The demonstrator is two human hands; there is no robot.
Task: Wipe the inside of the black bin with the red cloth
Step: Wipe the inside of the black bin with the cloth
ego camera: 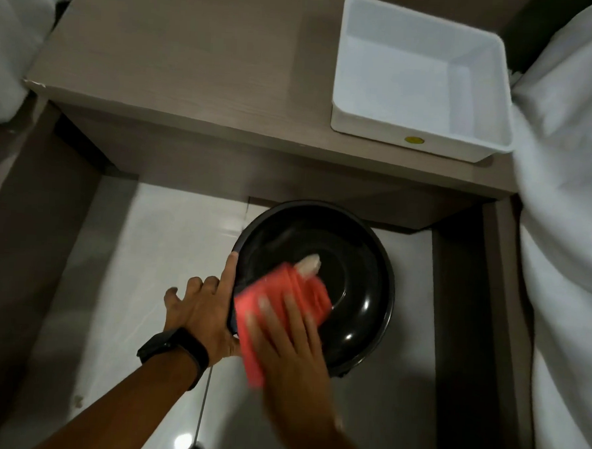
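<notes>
- Nearest us, at the lower middle of the frame, our two bare forearms reach forward over a glossy white floor (156,251); a thin cord (203,405) with a dark end hangs down beside the left forearm.
- Our left hand (202,310), with a black wristband (174,355) on its wrist, lies against the left rim of the black bin (358,317); its fingers are spread along the outside, and we cannot tell whether its grip closes on the rim.
- Our right hand (289,334) is blurred; its fingers lie flat on the red cloth (280,302), pressing rather than clenching it.
- The red cloth is folded and drapes over the near-left rim, reaching down the inner wall of the bin.
- The black bin stands on the floor at the centre of the frame, partly under the edge of a wooden counter (193,64); a small pale scrap (309,262) lies inside it just beyond the cloth.
- A white square tub (419,141) sits on the counter at the upper right.
- White bedding (571,170) fills the right edge, and more shows at the upper left.
</notes>
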